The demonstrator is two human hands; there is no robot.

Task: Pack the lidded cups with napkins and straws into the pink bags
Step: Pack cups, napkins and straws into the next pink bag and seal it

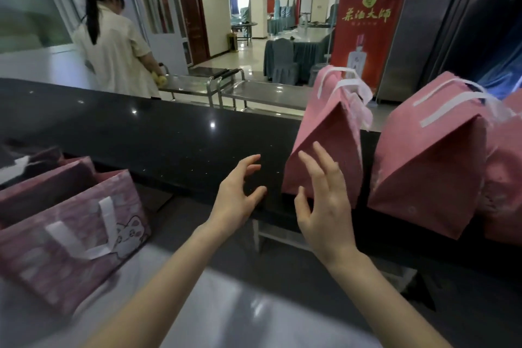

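Observation:
Two filled pink bags with white handles stand upright on the black counter ledge (158,133): a nearer pink bag (336,135) at centre right and a second pink bag (432,161) to its right. My right hand (324,203) hovers with spread fingers just in front of the nearer bag's lower left side, holding nothing. My left hand (237,195) is open over the ledge, a little left of that bag. A flat pink bag with a cartoon print (70,232) lies at lower left among other flat bags. No cups, napkins or straws are visible.
A third pink bag (505,178) is cut off at the right edge. Beyond the counter a person in a pale top (113,45) stands by steel trolleys (254,93). A red banner (367,22) stands behind the bags.

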